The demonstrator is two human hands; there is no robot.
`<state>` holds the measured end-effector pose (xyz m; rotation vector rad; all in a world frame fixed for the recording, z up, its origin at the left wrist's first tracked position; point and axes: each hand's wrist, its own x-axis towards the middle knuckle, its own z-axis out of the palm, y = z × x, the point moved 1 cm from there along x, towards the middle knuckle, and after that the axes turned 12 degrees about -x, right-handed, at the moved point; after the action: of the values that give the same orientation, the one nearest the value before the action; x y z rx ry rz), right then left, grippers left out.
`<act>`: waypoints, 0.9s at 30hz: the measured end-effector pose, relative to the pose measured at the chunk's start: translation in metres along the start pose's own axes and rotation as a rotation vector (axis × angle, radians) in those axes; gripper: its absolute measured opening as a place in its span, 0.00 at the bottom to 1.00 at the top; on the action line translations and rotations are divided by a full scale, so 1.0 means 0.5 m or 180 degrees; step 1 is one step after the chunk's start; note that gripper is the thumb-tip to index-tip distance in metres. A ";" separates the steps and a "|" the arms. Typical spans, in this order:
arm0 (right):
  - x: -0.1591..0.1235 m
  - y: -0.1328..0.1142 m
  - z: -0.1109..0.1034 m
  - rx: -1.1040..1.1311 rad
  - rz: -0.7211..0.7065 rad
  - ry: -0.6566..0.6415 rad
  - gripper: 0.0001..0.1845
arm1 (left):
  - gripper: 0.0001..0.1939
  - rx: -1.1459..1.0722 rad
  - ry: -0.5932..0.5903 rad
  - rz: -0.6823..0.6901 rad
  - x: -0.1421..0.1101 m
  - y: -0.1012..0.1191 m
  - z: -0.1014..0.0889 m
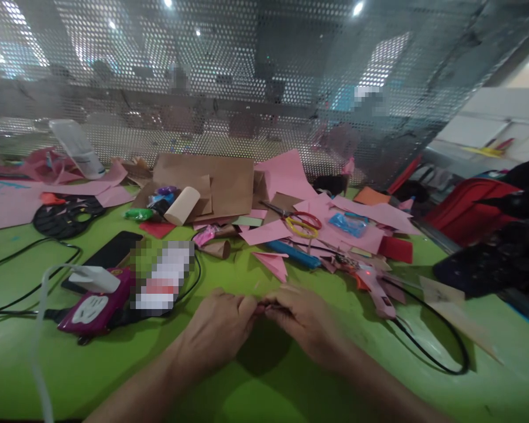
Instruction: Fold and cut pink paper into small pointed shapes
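My left hand (220,326) and my right hand (306,320) meet at the fingertips, low over the green table (158,388). Both are closed in a pinch. Whatever they hold between them is small, dark and mostly covered by the fingers, so I cannot make it out. Just beyond the knuckles lies a folded pink paper (272,265), with a blue stick-like object (293,254) behind it. To the right of my right hand rests a pink hot glue gun (379,294) with a red light, its black cord looping toward me.
Left of my hands sit a purple power strip (99,305), a white charger (97,278) and a black phone (110,258). Scissors (306,225), pink paper scraps (286,173) and brown cardboard (229,182) crowd the back, before a perforated metal screen (229,76).
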<state>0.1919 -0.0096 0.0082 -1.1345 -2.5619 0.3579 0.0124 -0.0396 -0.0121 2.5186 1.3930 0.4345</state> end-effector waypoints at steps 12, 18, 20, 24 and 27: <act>-0.002 0.012 -0.007 -0.1108 -0.1093 0.1252 0.06 | 0.16 -0.0519 0.0140 -0.0528 -0.002 -0.008 0.006; -0.010 0.011 0.005 -0.1180 -0.1050 0.1227 0.07 | 0.14 -0.0373 0.0140 -0.0321 -0.008 -0.009 0.008; -0.009 0.010 0.005 -0.1136 -0.1017 0.1217 0.08 | 0.12 -0.0389 0.0131 -0.0299 -0.005 -0.007 0.004; -0.005 0.008 -0.004 -0.1062 -0.0896 0.1184 0.10 | 0.09 -0.0502 0.0244 -0.0209 0.005 -0.003 0.000; -0.002 0.006 -0.013 -0.1032 -0.0832 0.1053 0.12 | 0.09 -0.0444 0.0246 -0.0125 0.011 -0.005 0.000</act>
<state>0.1968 -0.0078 0.0130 -0.8507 -2.4751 -0.2936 0.0132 -0.0339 -0.0121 2.3825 1.3857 0.6056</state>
